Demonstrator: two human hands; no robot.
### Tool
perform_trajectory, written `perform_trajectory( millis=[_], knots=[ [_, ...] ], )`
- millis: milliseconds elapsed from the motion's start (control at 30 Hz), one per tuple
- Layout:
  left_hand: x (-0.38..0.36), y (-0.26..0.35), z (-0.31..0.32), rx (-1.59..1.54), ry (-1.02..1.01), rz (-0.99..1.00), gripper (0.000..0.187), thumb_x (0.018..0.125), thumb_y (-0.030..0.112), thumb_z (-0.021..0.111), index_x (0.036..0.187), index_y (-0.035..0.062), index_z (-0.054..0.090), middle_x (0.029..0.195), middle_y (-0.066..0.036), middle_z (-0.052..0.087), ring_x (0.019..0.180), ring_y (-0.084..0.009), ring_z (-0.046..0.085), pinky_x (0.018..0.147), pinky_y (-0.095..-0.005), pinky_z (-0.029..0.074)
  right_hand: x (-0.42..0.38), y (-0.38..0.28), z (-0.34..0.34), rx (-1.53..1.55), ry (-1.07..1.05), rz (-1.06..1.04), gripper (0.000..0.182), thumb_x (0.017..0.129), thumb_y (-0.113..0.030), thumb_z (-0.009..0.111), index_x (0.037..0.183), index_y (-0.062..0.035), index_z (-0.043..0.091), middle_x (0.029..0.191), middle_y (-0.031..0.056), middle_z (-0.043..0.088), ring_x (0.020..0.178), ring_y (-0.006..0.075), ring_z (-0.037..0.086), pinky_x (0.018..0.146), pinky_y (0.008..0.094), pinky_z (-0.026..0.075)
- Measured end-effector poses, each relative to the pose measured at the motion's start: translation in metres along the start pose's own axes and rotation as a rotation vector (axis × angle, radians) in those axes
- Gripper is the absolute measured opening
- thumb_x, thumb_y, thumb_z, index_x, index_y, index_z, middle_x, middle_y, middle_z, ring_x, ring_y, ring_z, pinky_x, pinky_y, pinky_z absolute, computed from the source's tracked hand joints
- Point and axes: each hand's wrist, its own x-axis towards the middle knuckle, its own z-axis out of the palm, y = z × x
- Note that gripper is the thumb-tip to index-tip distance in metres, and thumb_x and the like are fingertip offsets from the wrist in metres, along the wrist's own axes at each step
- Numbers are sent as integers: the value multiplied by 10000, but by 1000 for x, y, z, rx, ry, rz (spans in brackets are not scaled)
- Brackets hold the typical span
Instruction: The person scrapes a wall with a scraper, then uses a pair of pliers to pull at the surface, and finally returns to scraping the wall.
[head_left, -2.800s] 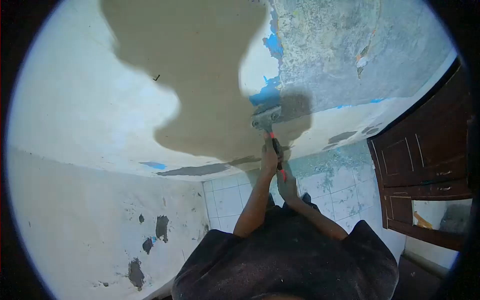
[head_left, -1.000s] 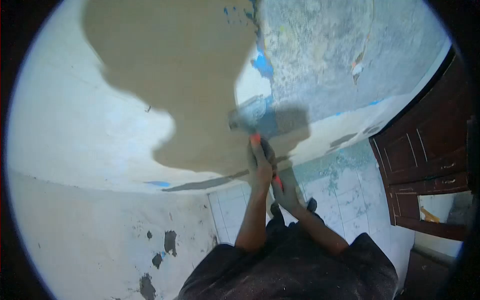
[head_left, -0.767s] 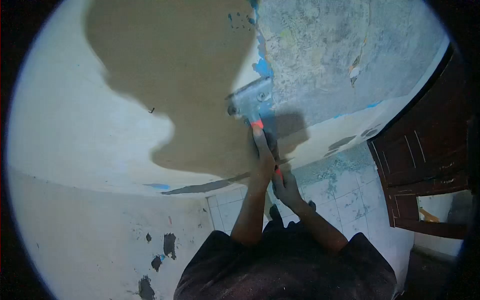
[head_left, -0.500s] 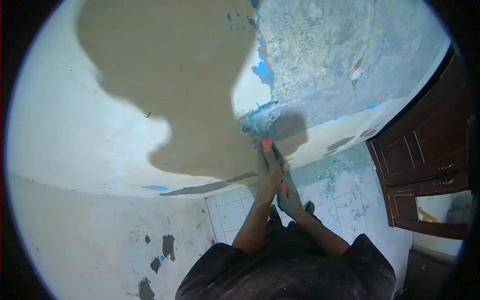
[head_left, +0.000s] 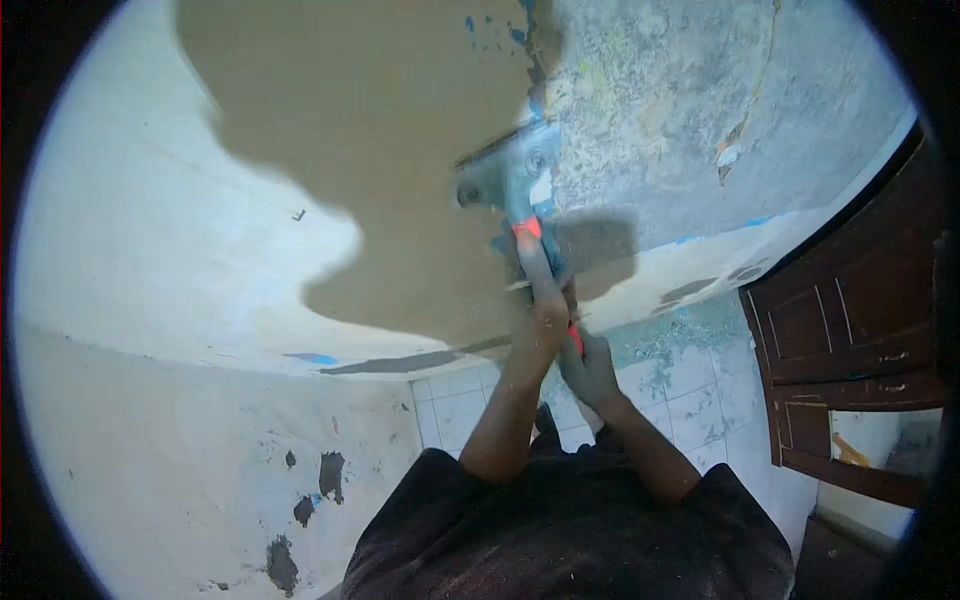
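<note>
Orange-handled scraper [head_left: 508,180], one, in two hands: left hand [head_left: 545,300], right hand [head_left: 592,368].

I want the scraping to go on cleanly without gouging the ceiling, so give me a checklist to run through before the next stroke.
1. Both hands on the handle: left hand high on it, right hand at its lower end. Ok.
2. Scraper head against the ceiling, at the border of tan patch and bare grey patch. Ok.
3. Blade flat rather than dug in on a corner: the edge is blurred. Cannot tell.
4. Path ahead free of fixtures: only loose paint flakes off to the side. Ok.
5. Wooden cabinet clear of the arms. Ok.
6. Footing: hidden. Cannot tell.
</note>
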Motion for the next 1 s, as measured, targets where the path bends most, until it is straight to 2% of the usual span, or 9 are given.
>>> perform_trajectory(
  millis=[67, 200, 233, 333, 433, 500, 600, 667, 1000],
  knots=[
    [-10, -9, 3, 15, 5, 46, 521, 934, 641, 307, 724, 172, 392, 571, 50, 353, 429, -60, 305, 382, -243, 230, -17, 15, 3, 21, 26, 2, 300, 922, -262, 563, 1007, 21, 612, 730, 221, 599, 660, 233, 610, 613, 382, 455],
    [-26, -62, -11, -8, 78, -100, 509, 937, 633, 301, 749, 166, 375, 561, 61, 319, 429, -54, 279, 371, -235, 229, -52, 69, 16, 40, 35, -53, 329, 913, -276, 578, 1058, 18, 612, 765, 222, 617, 690, 230, 629, 627, 376, 462],
    [-26, -52, -8, -52, 43, -148, 507, 936, 633, 302, 757, 164, 376, 558, 63, 313, 431, -52, 284, 366, -236, 236, -44, 54, 13, 47, 38, -48, 329, 913, -276, 578, 1058, 18, 612, 765, 222, 617, 690, 230, 629, 627, 376, 462],
    [-9, -12, 5, -100, 30, 4, 506, 920, 648, 338, 788, 161, 380, 564, 66, 298, 433, -54, 280, 357, -236, 242, -13, -1, -5, 106, 105, -141, 346, 905, -288, 589, 1060, 21, 607, 764, 221, 617, 693, 252, 638, 622, 374, 466],
    [-3, 36, 24, -110, 119, 92, 504, 918, 649, 342, 812, 159, 388, 573, 62, 310, 428, -56, 284, 354, -232, 238, 4, -29, -20, -39, -40, -82, 355, 896, -295, 604, 1052, 24, 607, 728, 207, 615, 655, 278, 635, 595, 384, 465],
    [-5, 19, 14, -144, 12, 145, 490, 930, 631, 332, 833, 154, 390, 580, 56, 315, 427, -58, 290, 357, -229, 246, -2, -21, -16, -37, 18, -192, 340, 892, -289, 611, 1027, 23, 610, 678, 198, 606, 603, 301, 621, 565, 392, 460],
    [-24, -34, 3, -130, 42, 25, 469, 951, 602, 308, 842, 151, 375, 594, 48, 317, 428, -63, 287, 366, -236, 250, -43, 47, -2, 16, -33, -18, 321, 892, -292, 614, 985, 15, 615, 625, 188, 585, 557, 299, 605, 541, 396, 446],
    [-27, -63, -6, -160, 111, -140, 462, 959, 593, 286, 845, 152, 364, 588, 43, 304, 426, -68, 279, 370, -239, 247, -41, 52, -3, 95, -65, 66, 316, 891, -293, 616, 968, 14, 616, 617, 186, 580, 549, 298, 602, 537, 396, 443],
    [-21, -60, 7, -234, 100, -59, 476, 944, 617, 304, 823, 162, 372, 573, 40, 305, 428, -72, 284, 364, -240, 218, -38, 42, -25, -69, -49, 31, 303, 882, -307, 633, 886, -4, 629, 611, 195, 572, 541, 312, 594, 521, 383, 435]
  ],
)
